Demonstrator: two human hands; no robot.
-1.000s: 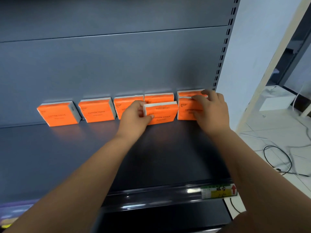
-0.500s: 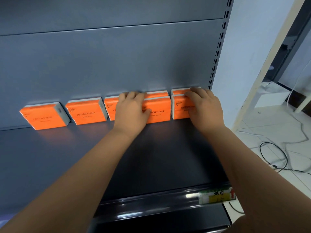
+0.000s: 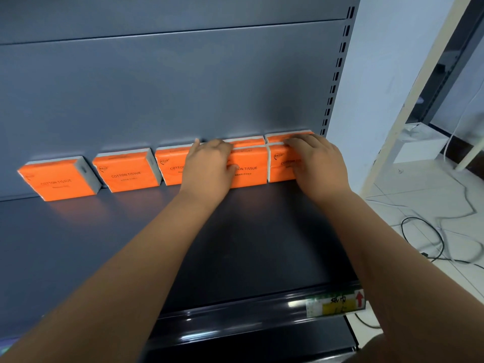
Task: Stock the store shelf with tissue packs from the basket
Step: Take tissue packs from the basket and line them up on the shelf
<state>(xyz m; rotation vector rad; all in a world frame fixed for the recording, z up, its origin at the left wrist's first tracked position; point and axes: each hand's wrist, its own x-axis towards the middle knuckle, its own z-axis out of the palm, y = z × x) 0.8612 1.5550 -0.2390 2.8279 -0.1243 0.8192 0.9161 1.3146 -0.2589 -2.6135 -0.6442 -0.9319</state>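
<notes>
Orange "COTTON TISSUE" packs stand in a row against the back of the dark grey shelf [image 3: 131, 244]. From the left: a single pack [image 3: 56, 182], a second pack [image 3: 128, 172], a third pack [image 3: 170, 166] partly behind my left hand. Two front packs stand before rear ones at the right. My left hand [image 3: 209, 166] lies flat with straight fingers on the front pack [image 3: 250, 166]. My right hand [image 3: 318, 163] presses the rightmost front pack [image 3: 281, 161]. The rear packs [image 3: 282, 137] show only their tops. No basket is in view.
The shelf's perforated upright [image 3: 337, 69] stands at the right end. A price label [image 3: 337, 305] sits on the front rail. Right of the shelf are a tiled floor with cables [image 3: 432, 226] and a white box [image 3: 419, 145].
My left hand pushed the front pack back against the rear one and now lies flat on it. My right hand stayed on the rightmost pack. The camera shifted slightly.
</notes>
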